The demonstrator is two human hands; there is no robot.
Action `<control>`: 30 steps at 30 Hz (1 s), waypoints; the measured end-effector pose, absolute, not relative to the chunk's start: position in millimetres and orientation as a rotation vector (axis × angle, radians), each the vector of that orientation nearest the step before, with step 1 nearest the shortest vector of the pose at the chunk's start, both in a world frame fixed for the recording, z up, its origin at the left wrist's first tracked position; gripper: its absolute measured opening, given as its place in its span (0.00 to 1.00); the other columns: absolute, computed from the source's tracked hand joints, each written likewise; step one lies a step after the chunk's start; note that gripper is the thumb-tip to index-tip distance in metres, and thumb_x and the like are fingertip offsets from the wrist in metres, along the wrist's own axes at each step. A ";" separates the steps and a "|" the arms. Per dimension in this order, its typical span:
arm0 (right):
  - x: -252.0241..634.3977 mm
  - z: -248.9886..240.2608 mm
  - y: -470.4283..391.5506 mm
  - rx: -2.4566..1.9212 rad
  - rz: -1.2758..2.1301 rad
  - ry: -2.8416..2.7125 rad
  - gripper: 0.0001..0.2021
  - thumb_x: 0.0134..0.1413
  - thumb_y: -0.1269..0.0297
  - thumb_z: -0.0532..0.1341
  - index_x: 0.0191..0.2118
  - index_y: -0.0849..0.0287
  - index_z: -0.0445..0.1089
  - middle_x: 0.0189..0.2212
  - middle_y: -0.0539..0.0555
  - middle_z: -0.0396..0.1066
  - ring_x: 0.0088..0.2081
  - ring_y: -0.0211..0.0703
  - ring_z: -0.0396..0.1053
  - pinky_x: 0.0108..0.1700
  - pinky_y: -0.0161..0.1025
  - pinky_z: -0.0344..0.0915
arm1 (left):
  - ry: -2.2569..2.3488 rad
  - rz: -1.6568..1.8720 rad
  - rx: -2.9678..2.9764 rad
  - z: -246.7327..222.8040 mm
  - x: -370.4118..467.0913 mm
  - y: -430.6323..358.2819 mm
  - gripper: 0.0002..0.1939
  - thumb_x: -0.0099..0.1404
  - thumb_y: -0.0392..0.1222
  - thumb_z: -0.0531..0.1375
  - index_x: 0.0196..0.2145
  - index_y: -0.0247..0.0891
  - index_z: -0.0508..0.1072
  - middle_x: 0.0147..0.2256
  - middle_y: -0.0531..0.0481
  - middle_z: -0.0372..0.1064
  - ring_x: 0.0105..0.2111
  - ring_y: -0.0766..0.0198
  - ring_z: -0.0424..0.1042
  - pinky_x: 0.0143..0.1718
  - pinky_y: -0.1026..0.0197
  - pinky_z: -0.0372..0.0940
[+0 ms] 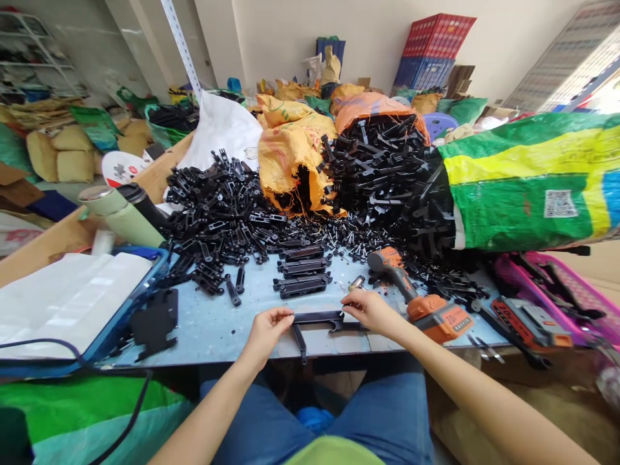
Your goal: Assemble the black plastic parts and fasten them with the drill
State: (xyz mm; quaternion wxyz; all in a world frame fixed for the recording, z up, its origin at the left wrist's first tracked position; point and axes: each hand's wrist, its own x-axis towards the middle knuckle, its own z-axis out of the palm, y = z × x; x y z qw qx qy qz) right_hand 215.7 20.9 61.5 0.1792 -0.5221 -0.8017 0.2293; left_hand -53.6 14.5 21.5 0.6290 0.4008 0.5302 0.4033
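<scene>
My left hand (268, 330) pinches the left end of a black bracket (316, 318) near the table's front edge. A thin black arm (299, 343) hangs down from that end, and another part extends to the right. My right hand (369, 311) is closed in a pinch at the bracket's right end, with a small light pin (342, 314) at its fingertips. Just beyond, several folded black bracket assemblies (303, 284) lie in a neat row. An orange cordless drill (426, 303) lies right of my right hand, and a small metal piece (357, 282) sits beyond the fingers.
Loose black parts (217, 213) heap at the back left, with scattered screws (353, 236) at centre. Behind are an orange sack (285, 155) and a green-yellow sack (523, 181). A blue tray (157, 265) stands left; a pink basket (591, 290) and spare battery (533, 320) are right.
</scene>
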 end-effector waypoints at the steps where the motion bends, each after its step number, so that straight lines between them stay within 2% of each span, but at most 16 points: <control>1: 212.8 63.1 18.4 -1.483 0.615 -2.299 0.06 0.55 0.68 0.56 0.35 0.60 0.71 0.31 0.54 0.70 0.33 0.39 0.67 0.37 0.34 0.62 | 1.253 0.936 0.967 21.6 -53.2 14.9 0.15 0.46 0.44 0.66 0.31 0.32 0.75 0.25 0.51 0.69 0.25 0.70 0.64 0.27 0.68 0.57; 5: 204.2 64.7 15.1 -1.520 0.483 -2.487 0.08 0.56 0.70 0.55 0.35 0.60 0.71 0.31 0.55 0.70 0.33 0.40 0.68 0.36 0.34 0.61 | 1.341 0.910 0.982 22.9 -49.9 16.7 0.15 0.47 0.46 0.64 0.31 0.33 0.75 0.23 0.53 0.66 0.24 0.70 0.62 0.22 0.69 0.53; 10: 196.9 56.6 8.8 -1.554 0.399 -2.641 0.09 0.57 0.70 0.55 0.37 0.59 0.72 0.31 0.56 0.72 0.35 0.43 0.69 0.39 0.37 0.62 | 1.357 0.917 0.925 26.2 -43.9 14.8 0.18 0.45 0.47 0.65 0.33 0.33 0.74 0.22 0.53 0.65 0.23 0.69 0.62 0.21 0.69 0.52; 13: 177.7 52.1 4.8 -1.368 0.309 -2.570 0.13 0.58 0.66 0.54 0.48 0.59 0.67 0.42 0.59 0.71 0.44 0.46 0.66 0.45 0.41 0.61 | 1.357 0.931 0.886 25.6 -42.6 12.4 0.21 0.45 0.49 0.65 0.35 0.33 0.72 0.23 0.54 0.64 0.22 0.69 0.63 0.20 0.69 0.52; 15: 158.8 47.2 4.3 -1.176 0.328 -2.515 0.18 0.60 0.65 0.51 0.56 0.58 0.60 0.52 0.59 0.64 0.49 0.45 0.63 0.49 0.41 0.60 | 1.321 0.938 0.874 23.4 -44.3 8.7 0.23 0.46 0.50 0.64 0.38 0.33 0.70 0.24 0.53 0.65 0.24 0.68 0.65 0.22 0.68 0.54; 17: 142.0 39.4 6.1 -1.025 0.403 -2.514 0.20 0.61 0.66 0.49 0.59 0.55 0.56 0.55 0.57 0.60 0.51 0.43 0.61 0.51 0.41 0.60 | 1.315 0.964 0.926 20.5 -46.8 1.2 0.23 0.49 0.50 0.62 0.41 0.35 0.69 0.26 0.52 0.66 0.26 0.65 0.66 0.24 0.66 0.57; 19: 132.4 29.6 9.2 -0.943 0.475 -2.522 0.21 0.61 0.68 0.48 0.59 0.54 0.55 0.54 0.56 0.62 0.52 0.42 0.61 0.51 0.40 0.61 | 1.447 0.930 1.128 17.9 -46.0 -10.4 0.17 0.52 0.49 0.60 0.37 0.36 0.69 0.25 0.51 0.66 0.26 0.63 0.67 0.27 0.64 0.59; 21: 130.4 20.7 12.1 -0.938 0.510 -2.502 0.22 0.60 0.70 0.49 0.60 0.56 0.54 0.52 0.57 0.63 0.52 0.42 0.61 0.51 0.41 0.61 | 1.678 0.741 1.441 16.8 -37.8 -23.6 0.11 0.55 0.48 0.58 0.28 0.37 0.70 0.22 0.50 0.66 0.26 0.60 0.68 0.29 0.61 0.59; 23: 132.5 14.9 14.0 -0.956 0.509 -2.475 0.23 0.58 0.72 0.49 0.60 0.56 0.54 0.52 0.57 0.64 0.51 0.42 0.62 0.51 0.41 0.61 | 1.846 0.477 1.686 17.5 -22.0 -34.3 0.12 0.57 0.48 0.56 0.23 0.37 0.70 0.21 0.46 0.68 0.27 0.57 0.69 0.30 0.59 0.58; 27: 135.4 11.3 15.4 -0.977 0.517 -2.443 0.23 0.58 0.74 0.47 0.58 0.53 0.57 0.49 0.55 0.66 0.47 0.41 0.63 0.48 0.40 0.62 | 2.027 0.290 1.763 20.4 9.5 -40.4 0.17 0.61 0.48 0.51 0.28 0.34 0.73 0.26 0.37 0.72 0.28 0.51 0.72 0.28 0.58 0.58; 30: 133.4 8.7 15.9 -1.026 0.514 -2.469 0.23 0.57 0.75 0.48 0.58 0.52 0.58 0.48 0.54 0.66 0.45 0.41 0.63 0.47 0.40 0.62 | 2.085 0.239 1.794 19.0 12.2 -39.6 0.19 0.63 0.49 0.49 0.30 0.33 0.73 0.27 0.35 0.72 0.29 0.50 0.73 0.29 0.58 0.59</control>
